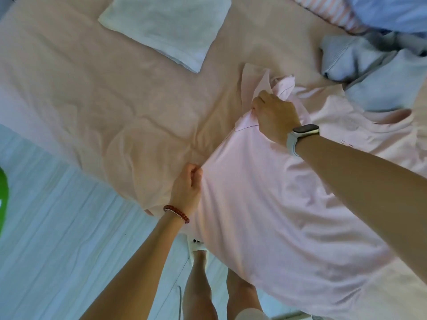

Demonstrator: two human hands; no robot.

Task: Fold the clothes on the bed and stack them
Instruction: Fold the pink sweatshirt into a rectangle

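Observation:
A pale pink T-shirt (277, 204) lies spread over the near right part of the bed (92, 100), its lower part hanging over the bed's edge. My left hand (188, 188), with a red bead bracelet, pinches the shirt's left side edge near the bed's corner. My right hand (275, 116), with a watch on the wrist, grips the bunched sleeve and shoulder at the shirt's upper left. A folded white garment (166, 26) rests at the far middle of the bed.
A heap of unfolded light blue and grey clothes (374, 61) lies at the far right, with a striped pink pillow (328, 12) behind it. Pale wooden floor (57, 227) runs along the left; my legs (201, 285) stand by the bed's corner.

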